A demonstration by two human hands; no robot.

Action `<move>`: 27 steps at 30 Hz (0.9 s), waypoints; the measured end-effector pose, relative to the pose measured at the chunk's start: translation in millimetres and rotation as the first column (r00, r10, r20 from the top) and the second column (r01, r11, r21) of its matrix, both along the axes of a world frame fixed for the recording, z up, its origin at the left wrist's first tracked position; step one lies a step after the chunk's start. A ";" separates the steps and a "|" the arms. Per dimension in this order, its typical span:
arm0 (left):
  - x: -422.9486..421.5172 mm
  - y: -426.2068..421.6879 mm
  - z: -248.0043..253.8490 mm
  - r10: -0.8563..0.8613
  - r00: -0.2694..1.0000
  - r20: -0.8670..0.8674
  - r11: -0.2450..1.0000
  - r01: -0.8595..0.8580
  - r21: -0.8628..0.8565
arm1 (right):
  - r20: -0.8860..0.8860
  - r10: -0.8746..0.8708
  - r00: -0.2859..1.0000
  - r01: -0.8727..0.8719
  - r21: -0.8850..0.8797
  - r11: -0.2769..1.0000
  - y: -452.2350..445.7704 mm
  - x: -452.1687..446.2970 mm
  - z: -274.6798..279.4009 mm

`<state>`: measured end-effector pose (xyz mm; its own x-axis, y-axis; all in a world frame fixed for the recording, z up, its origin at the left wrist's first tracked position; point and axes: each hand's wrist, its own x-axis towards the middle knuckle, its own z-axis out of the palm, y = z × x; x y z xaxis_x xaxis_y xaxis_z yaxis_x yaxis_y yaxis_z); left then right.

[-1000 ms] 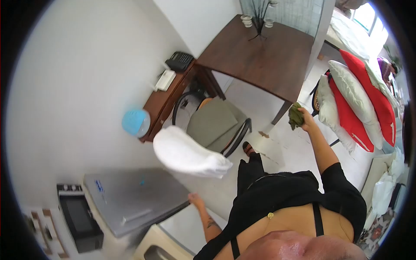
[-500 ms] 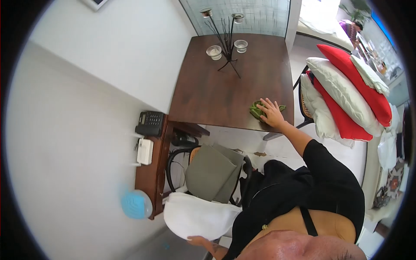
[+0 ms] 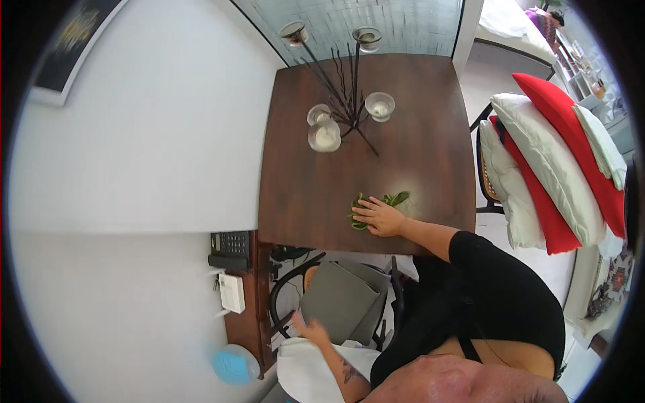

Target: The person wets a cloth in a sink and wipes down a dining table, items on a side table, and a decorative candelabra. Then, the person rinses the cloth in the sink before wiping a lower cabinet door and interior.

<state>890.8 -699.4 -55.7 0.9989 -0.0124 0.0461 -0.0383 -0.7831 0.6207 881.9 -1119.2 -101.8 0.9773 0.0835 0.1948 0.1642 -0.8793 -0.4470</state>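
My right hand (image 3: 381, 216) lies flat with fingers spread on a crumpled green cloth (image 3: 396, 199), pressing it to the dark wooden table (image 3: 430, 148) near its front edge. Beyond it on the table stands a black branched candle holder (image 3: 354, 123) with several glass cups. My left hand (image 3: 311, 330) is held with fingers apart over the front of a chair with grey cushions (image 3: 339, 299), touching nothing that I can make out. Beneath the left forearm is a white padded item (image 3: 302, 373).
A black telephone (image 3: 230, 250) and a white router (image 3: 232, 293) sit on a side desk at left, with a blue round object (image 3: 235, 365) below. At right, red and white pillows (image 3: 551, 168) are piled on a chair. Another person (image 3: 545, 20) is far off at the upper right.
The right hand has reached the table and wiped leftward with the green cloth. My left hand has come off the white padded item and moved forward. The view is now closer to the table.
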 end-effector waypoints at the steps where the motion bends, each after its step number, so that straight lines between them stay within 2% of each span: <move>1: 20.6 -37.4 -14.9 -0.214 0.977 0.021 0.976 0.212 0.052 | -0.017 0.011 1.000 -0.010 0.020 1.000 -15.3 2.3 1.8; 2: 37.6 -109.5 25.4 -0.339 0.930 -0.144 0.940 0.341 -0.010 | -0.036 0.023 0.999 -0.021 0.043 0.999 -30.7 1.5 4.3; 4: 69.5 -198.0 24.5 -0.543 0.839 -0.026 0.834 0.535 -0.135 | -0.128 -0.136 0.982 0.146 0.072 0.987 -90.2 -10.6 12.1; 6: 92.8 -268.2 17.3 -0.615 0.789 0.006 0.776 0.606 -0.174 | -0.191 -0.424 0.885 0.428 -0.020 0.903 -160.5 -20.9 22.0; 7: 102.5 -299.0 16.9 -0.641 0.768 -0.004 0.750 0.625 -0.217 | -0.129 -0.529 0.839 0.526 -0.055 0.848 -200.1 -26.7 14.0; 9: 118.8 -352.6 13.2 -0.661 0.751 -0.015 0.729 0.637 -0.251 | -0.021 -0.683 0.730 0.673 -0.157 0.723 -282.9 -29.6 0.3; 11: 129.3 -395.7 6.4 -0.634 0.773 0.038 0.708 0.599 -0.374 | 0.056 -0.790 0.610 0.784 -0.181 0.593 -358.0 -22.8 -16.6; 12: 133.4 -413.5 8.2 -0.629 0.776 0.037 0.713 0.596 -0.369 | 0.063 -0.836 0.545 0.828 -0.196 0.525 -382.3 -13.1 -19.2; 14: 139.1 -444.2 14.4 -0.547 0.829 -0.116 0.750 0.423 -0.508 | 0.097 -0.890 0.446 0.884 -0.201 0.421 -402.6 9.4 -23.2; 15: 142.8 -454.6 6.4 -0.540 0.834 -0.116 0.756 0.420 -0.502 | 0.094 -0.887 0.452 0.882 -0.195 0.429 -395.9 23.7 -21.0; 18: 158.2 -478.8 -13.3 -0.446 0.892 -0.078 0.752 0.325 -0.573 | 0.016 -0.752 0.659 0.744 -0.162 0.649 -317.8 56.4 -4.2; 20: 164.0 -491.6 -14.0 -0.504 0.859 0.092 0.678 0.459 -0.575 | 0.028 -0.578 0.815 0.574 -0.164 0.802 -227.4 51.6 3.4; 21: 165.6 -495.0 -17.6 -0.508 0.857 0.087 0.683 0.461 -0.567 | -0.048 -0.544 0.838 0.542 -0.044 0.839 -179.5 40.9 11.9; 22: 167.4 -498.0 -22.1 -0.514 0.857 -0.036 0.545 0.293 -0.786 | -0.228 -0.367 0.902 0.371 -0.027 0.928 -141.6 25.8 11.5; 23: 167.2 -506.1 -25.4 -0.528 0.844 -0.098 0.415 0.156 -0.897 | -0.288 -0.332 0.898 0.339 -0.029 0.941 -109.7 13.8 13.7; 25: 167.5 -521.3 -36.5 -0.547 0.809 -0.215 0.117 -0.181 -0.977 | -0.116 0.021 0.993 0.001 0.189 0.982 -90.2 -15.5 13.1; 26: 169.4 -526.3 -43.2 -0.474 0.880 -0.030 0.393 0.180 -0.902 | -0.123 0.007 0.992 0.018 0.198 0.980 -96.7 -21.0 8.2; 27: 172.2 -529.5 -50.5 -0.461 0.866 0.192 0.623 0.470 -0.626 | -0.139 0.076 0.987 -0.047 0.205 0.978 -112.9 -20.3 9.3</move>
